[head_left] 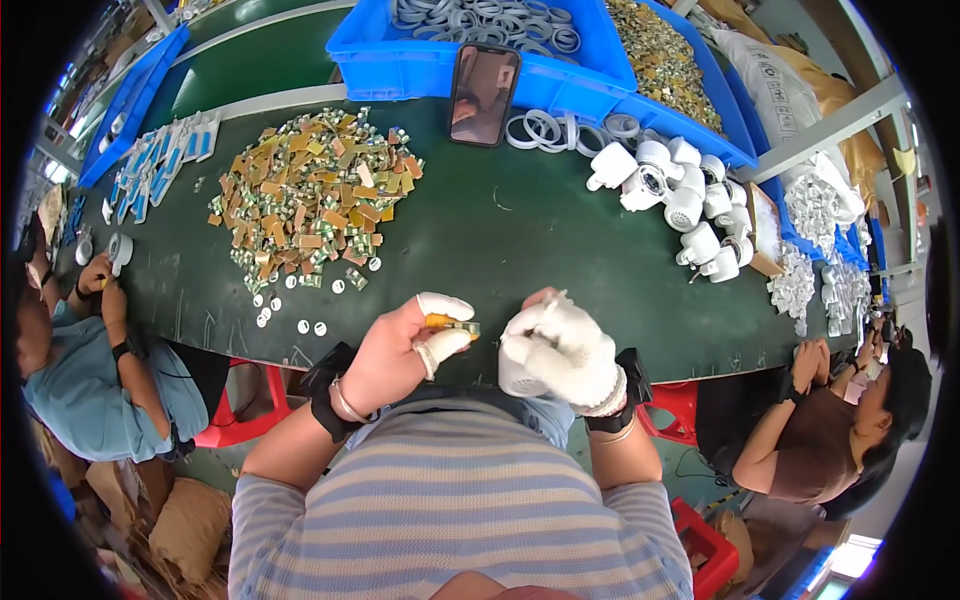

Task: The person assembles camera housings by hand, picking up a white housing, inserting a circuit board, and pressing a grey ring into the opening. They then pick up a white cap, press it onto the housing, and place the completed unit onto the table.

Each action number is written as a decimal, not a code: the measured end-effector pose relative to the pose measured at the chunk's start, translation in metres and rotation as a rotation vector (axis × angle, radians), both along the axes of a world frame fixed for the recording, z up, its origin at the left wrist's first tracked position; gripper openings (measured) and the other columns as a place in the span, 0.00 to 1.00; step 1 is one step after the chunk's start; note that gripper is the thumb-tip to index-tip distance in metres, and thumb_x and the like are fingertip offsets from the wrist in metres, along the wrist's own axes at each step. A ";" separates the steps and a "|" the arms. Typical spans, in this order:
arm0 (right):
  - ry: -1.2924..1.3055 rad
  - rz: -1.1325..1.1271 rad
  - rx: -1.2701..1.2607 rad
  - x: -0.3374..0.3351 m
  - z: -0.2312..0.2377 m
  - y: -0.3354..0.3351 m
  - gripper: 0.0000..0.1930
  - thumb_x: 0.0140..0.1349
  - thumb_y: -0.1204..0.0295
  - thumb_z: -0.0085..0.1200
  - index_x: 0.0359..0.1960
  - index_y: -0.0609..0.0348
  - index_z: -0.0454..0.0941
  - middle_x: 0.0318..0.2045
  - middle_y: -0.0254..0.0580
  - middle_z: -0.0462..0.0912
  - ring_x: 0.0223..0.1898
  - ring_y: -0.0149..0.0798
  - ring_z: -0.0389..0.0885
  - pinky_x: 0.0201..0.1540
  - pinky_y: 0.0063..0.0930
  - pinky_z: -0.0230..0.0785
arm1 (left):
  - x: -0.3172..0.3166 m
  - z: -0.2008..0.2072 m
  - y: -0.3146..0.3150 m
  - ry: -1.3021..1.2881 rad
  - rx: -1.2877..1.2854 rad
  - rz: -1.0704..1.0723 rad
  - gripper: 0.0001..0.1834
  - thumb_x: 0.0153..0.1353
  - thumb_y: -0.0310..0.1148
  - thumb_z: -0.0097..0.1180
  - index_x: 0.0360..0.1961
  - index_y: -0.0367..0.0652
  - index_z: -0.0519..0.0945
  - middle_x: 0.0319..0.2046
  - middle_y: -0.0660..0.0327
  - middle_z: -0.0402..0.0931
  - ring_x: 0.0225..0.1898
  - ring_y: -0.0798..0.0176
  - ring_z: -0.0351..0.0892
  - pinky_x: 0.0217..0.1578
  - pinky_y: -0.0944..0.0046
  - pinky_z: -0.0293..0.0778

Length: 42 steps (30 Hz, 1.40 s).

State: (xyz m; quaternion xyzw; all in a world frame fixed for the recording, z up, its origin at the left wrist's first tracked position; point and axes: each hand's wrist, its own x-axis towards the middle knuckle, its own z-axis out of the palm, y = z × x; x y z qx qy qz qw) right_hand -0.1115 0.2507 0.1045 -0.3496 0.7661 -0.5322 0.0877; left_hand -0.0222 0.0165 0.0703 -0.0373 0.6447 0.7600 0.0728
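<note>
Near the table's front edge, my left hand (400, 345), with white covers on its thumb and a finger, pinches a small circuit board (462, 328) with a yellow-orange part. Beside it on the right, my right hand (570, 350) wears a white knitted glove. Its fingers are wrapped round a white plastic housing (518, 368), whose rounded lower end shows under the palm; the rest is hidden. A gap separates the two hands. Ahead of my left hand lies a large pile of small circuit boards (310, 200), with several white discs (304, 327) at its near side.
White plastic housings (690, 205) are heaped at right. Blue bins of grey rings (590, 95) and small boards (670, 65) stand at the back; a phone (484, 95) leans there. Clear plastic parts (792, 285) lie far right. Co-workers sit at left (110, 370) and right (820, 430).
</note>
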 end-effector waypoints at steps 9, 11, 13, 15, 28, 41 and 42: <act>0.059 0.143 0.145 -0.011 0.003 -0.004 0.05 0.56 0.73 0.69 0.32 0.53 0.85 0.27 0.37 0.81 0.33 0.40 0.81 0.40 0.35 0.72 | 0.008 0.017 0.004 -0.007 -0.236 -0.157 0.14 0.66 0.23 0.68 0.52 0.38 0.80 0.42 0.64 0.85 0.47 0.70 0.85 0.49 0.68 0.80; -0.021 0.211 0.184 -0.013 0.007 -0.003 0.04 0.57 0.73 0.69 0.33 0.53 0.85 0.26 0.36 0.80 0.32 0.40 0.81 0.39 0.36 0.71 | 0.010 0.020 0.003 0.001 -0.226 -0.174 0.14 0.67 0.23 0.68 0.52 0.39 0.80 0.43 0.63 0.86 0.45 0.70 0.85 0.48 0.67 0.80; -0.061 0.288 0.198 -0.020 0.008 -0.003 0.05 0.58 0.73 0.69 0.33 0.54 0.85 0.26 0.35 0.80 0.32 0.40 0.80 0.38 0.36 0.71 | 0.012 0.019 0.002 -0.033 -0.169 -0.213 0.14 0.67 0.23 0.67 0.52 0.39 0.80 0.43 0.63 0.87 0.43 0.71 0.85 0.46 0.66 0.80; -0.101 0.364 0.212 -0.021 0.008 -0.003 0.05 0.58 0.72 0.69 0.34 0.54 0.85 0.27 0.35 0.80 0.32 0.41 0.80 0.38 0.36 0.71 | 0.011 0.026 0.002 -0.018 -0.250 -0.228 0.14 0.68 0.23 0.67 0.53 0.39 0.80 0.43 0.62 0.87 0.43 0.71 0.85 0.45 0.67 0.80; 0.136 0.207 0.263 -0.010 0.017 -0.007 0.07 0.55 0.65 0.74 0.31 0.48 0.87 0.30 0.36 0.84 0.42 0.45 0.85 0.51 0.44 0.74 | 0.015 0.020 0.005 0.046 -0.294 -0.108 0.12 0.69 0.23 0.65 0.52 0.38 0.81 0.41 0.60 0.88 0.42 0.71 0.86 0.43 0.67 0.81; 0.442 0.267 0.147 -0.011 0.012 -0.027 0.10 0.51 0.66 0.77 0.30 0.44 0.85 0.30 0.35 0.81 0.37 0.47 0.83 0.57 0.55 0.72 | 0.025 0.018 0.002 0.320 -0.592 -0.042 0.11 0.65 0.25 0.68 0.48 0.44 0.83 0.35 0.53 0.87 0.35 0.49 0.89 0.36 0.60 0.82; 0.477 0.262 0.204 -0.010 0.014 -0.024 0.09 0.52 0.67 0.76 0.31 0.43 0.85 0.30 0.35 0.82 0.37 0.47 0.82 0.53 0.50 0.73 | 0.023 0.021 0.002 0.314 -0.555 -0.055 0.12 0.65 0.24 0.67 0.49 0.44 0.83 0.36 0.51 0.87 0.37 0.47 0.89 0.39 0.60 0.82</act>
